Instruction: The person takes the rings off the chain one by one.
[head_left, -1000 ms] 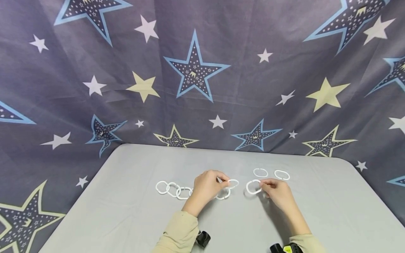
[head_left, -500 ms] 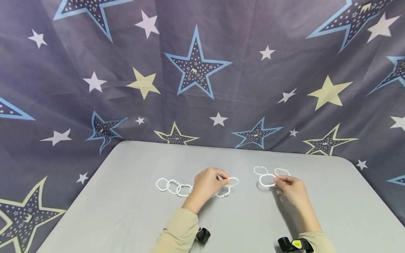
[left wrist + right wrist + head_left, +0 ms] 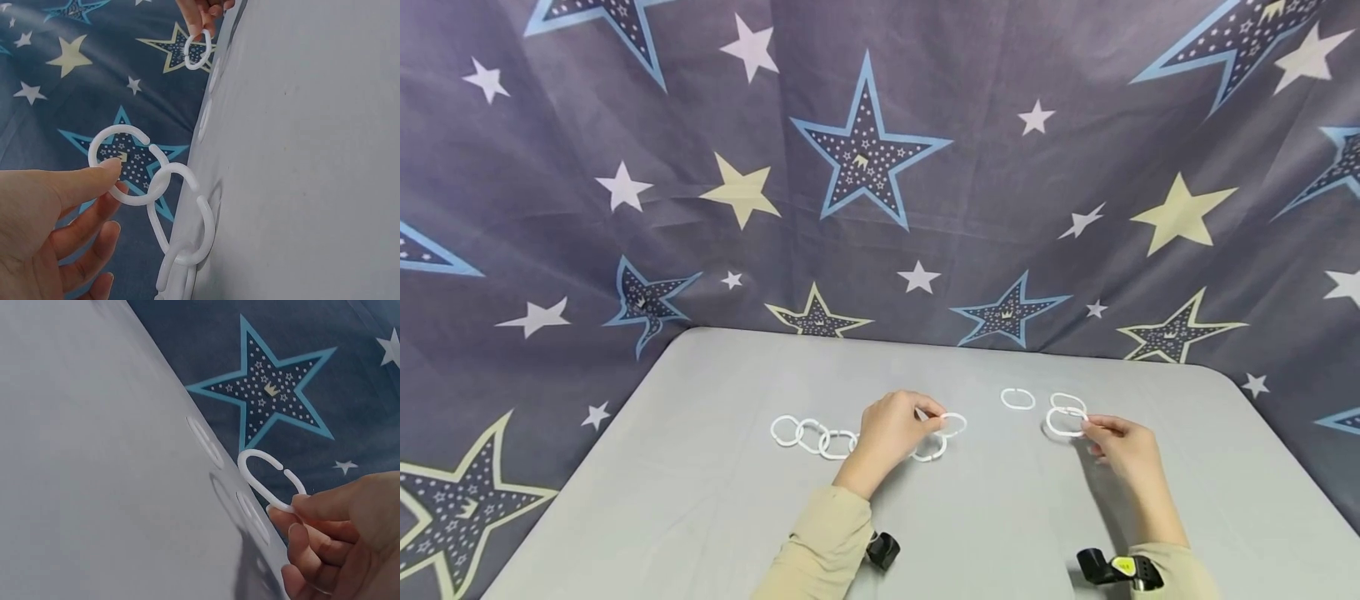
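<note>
In the head view a chain of white plastic links (image 3: 836,457) lies across the middle of the table, partly hidden behind my left hand (image 3: 891,431). That hand pinches the chain's right end link (image 3: 93,149) between thumb and forefinger, raised in the left wrist view with the linked ones hanging below it. Each link has a small gap in its loop. My right hand (image 3: 1129,452) pinches a single white link (image 3: 245,467) by its edge, above the table. Two loose links lie behind: one (image 3: 1018,407) to the left, the other (image 3: 1067,396) partly overlapped by the held link.
The pale grey table (image 3: 700,500) has rounded far corners. Behind and beside it hangs a dark curtain (image 3: 970,225) with a star print. A black wrist camera (image 3: 882,550) sits at my left wrist, and another (image 3: 1094,567) at my right.
My right hand has moved right with its link, from close to the chain's end to over the right-hand loose link. My left hand has kept its pinch on the end link.
</note>
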A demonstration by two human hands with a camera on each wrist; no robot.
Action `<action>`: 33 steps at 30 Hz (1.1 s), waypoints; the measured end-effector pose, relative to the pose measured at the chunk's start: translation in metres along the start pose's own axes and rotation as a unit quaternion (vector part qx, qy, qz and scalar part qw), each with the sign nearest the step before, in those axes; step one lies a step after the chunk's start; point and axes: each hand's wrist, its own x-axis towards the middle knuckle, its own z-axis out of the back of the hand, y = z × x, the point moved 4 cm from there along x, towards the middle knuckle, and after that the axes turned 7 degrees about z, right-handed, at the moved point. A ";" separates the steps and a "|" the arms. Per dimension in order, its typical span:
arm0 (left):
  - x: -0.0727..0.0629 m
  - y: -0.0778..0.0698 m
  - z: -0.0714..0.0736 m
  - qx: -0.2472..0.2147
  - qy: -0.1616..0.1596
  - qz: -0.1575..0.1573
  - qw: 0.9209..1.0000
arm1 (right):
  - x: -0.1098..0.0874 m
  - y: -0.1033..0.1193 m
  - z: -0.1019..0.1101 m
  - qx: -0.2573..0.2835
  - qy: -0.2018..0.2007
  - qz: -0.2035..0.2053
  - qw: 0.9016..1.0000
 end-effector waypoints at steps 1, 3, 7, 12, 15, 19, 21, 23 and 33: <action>0.000 -0.001 0.000 0.000 0.000 0.000 1.000 | 0.000 -0.001 0.001 0.000 -0.002 -0.002 1.000; -0.001 -0.001 0.001 0.000 0.001 0.001 1.000 | 0.000 -0.002 0.003 0.001 -0.004 -0.005 1.000; 0.000 -0.001 0.001 0.001 0.002 0.003 1.000 | 0.002 -0.007 0.005 -0.003 -0.007 -0.006 1.000; 0.001 -0.002 0.002 -0.001 -0.001 0.002 1.000 | 0.003 -0.010 0.005 -0.002 -0.015 -0.015 1.000; 0.001 -0.001 0.002 -0.001 -0.002 0.003 1.000 | 0.003 -0.011 0.005 -0.001 -0.017 -0.014 1.000; 0.000 -0.003 0.000 0.001 0.003 0.000 1.000 | 0.000 -0.013 0.007 -0.036 -0.032 -0.011 0.999; 0.000 -0.003 -0.002 0.002 0.006 -0.002 1.000 | -0.002 -0.014 0.009 -0.058 -0.041 -0.013 0.997; -0.001 -0.004 -0.001 0.001 0.007 -0.002 1.000 | -0.003 -0.014 0.010 -0.075 -0.043 -0.010 0.996; -0.001 -0.002 0.002 0.006 -0.001 0.001 1.000 | -0.002 -0.012 0.006 -0.104 -0.039 -0.008 0.994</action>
